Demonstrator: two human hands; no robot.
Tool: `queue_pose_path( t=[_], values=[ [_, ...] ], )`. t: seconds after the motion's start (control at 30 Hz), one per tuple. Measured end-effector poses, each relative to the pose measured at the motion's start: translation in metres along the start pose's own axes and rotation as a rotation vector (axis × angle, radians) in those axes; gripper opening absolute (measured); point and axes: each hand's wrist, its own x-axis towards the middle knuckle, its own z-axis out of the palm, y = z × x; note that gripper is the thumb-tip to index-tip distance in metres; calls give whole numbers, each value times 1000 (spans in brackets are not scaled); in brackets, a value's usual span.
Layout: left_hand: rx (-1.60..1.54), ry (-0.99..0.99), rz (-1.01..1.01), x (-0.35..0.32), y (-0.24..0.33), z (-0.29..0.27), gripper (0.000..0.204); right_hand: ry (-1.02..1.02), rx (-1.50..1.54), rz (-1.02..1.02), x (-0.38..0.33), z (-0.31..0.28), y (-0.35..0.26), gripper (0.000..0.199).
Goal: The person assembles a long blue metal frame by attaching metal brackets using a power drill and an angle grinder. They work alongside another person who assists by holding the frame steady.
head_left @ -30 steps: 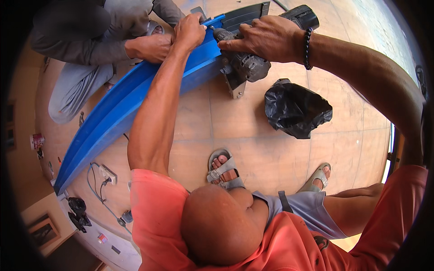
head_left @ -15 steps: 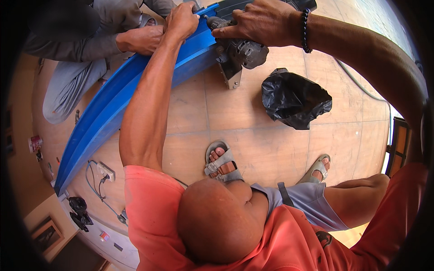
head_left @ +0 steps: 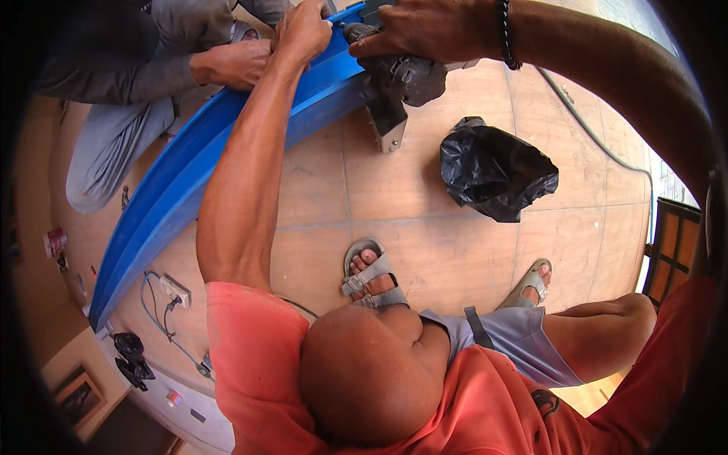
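Observation:
A long blue channel point(head_left: 167, 189) with raised edges runs from the lower left to the top centre. My left hand point(head_left: 303, 32) is closed on its upper part, beside a small grey piece whose shape is mostly hidden. My right hand point(head_left: 425, 30) is wrapped over a dark power tool point(head_left: 413, 80), its index finger stretched along the body. The tool's front rests at or close to the channel's edge; the exact contact is hidden. Below the tool, a bracket-like metal piece point(head_left: 388, 125) stands against the channel.
Another person's hand point(head_left: 231, 64) is beside my left wrist, at the channel. A black plastic bag point(head_left: 497, 171) sits open on the tiled floor point(head_left: 425, 205). A cable point(head_left: 599, 140) curves along the right, and a power strip point(head_left: 176, 290) lies at the left.
My right hand and forearm have shifted upward and slightly left, with the tool turning along. The tool's long dark rear part has gone from view. My left hand stays nearly in place.

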Motion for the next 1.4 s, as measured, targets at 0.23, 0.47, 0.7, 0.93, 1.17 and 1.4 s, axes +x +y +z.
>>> queue_pose_path(
  t=[0.23,0.47,0.7,0.93,1.17,1.4],
  values=[
    [104,1,110,2,-11,5,22,213,-254,-14,-9,2,5,54],
    [93,32,213,-10,-13,2,28,265,111,158,-98,-7,-36,55],
    [-37,256,383,-80,-5,-25,46,320,570,521,-212,38,-54,77],
    [56,-226,52,-160,-25,-31,49,90,786,780,-280,134,-73,76],
    [-3,441,302,-194,-14,-10,43,195,836,843,-291,170,-114,75],
    [-315,-194,334,-280,28,66,36,137,939,782,-300,193,-131,77]
  ],
)
